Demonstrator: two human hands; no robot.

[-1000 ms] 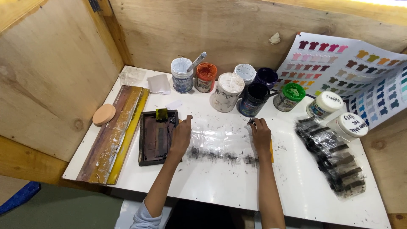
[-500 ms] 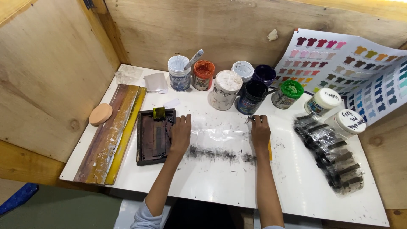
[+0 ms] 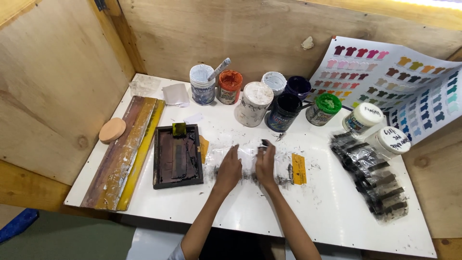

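Plastic sheet [image 3: 250, 156], clear and ink-smeared, lay flat on the white desk [image 3: 332, 212] just right of the black ink tray [image 3: 177, 155], with both hands on it. Left hand [image 3: 229, 171] was pressed palm-down, fingers spread flat, gripping nothing; right hand [image 3: 265, 166] sat just beside it, fingers curled down onto the film, possibly pinching a fold, though the view was too small to tell. To do this well, in my judgement: keep palms flat, press evenly from the middle outward, don't drag through the black smears [image 3: 284, 179], and keep the sleeve side off the wet tray. Counts: two hands; one sheet; one tray with a small yellow-green piece [image 3: 179, 128] at its top edge; one long wood squeegee [image 3: 126, 151] at the left; one round tan disc [image 3: 112, 130] beside it. Ink tubs along the back: a white one holding a stir stick [image 3: 202, 84], orange [image 3: 229, 86], a big white one [image 3: 253, 103], a small white one [image 3: 275, 83], two dark ones [image 3: 285, 110], green-lidded [image 3: 323, 109] = seven, plus two white-lidded jars [image 3: 378, 127] at the right. One yellow tag [image 3: 299, 168] near the right hand, one pile of bagged dark pieces [image 3: 373, 180], one colour chart [image 3: 399, 82] propped on the plywood wall.
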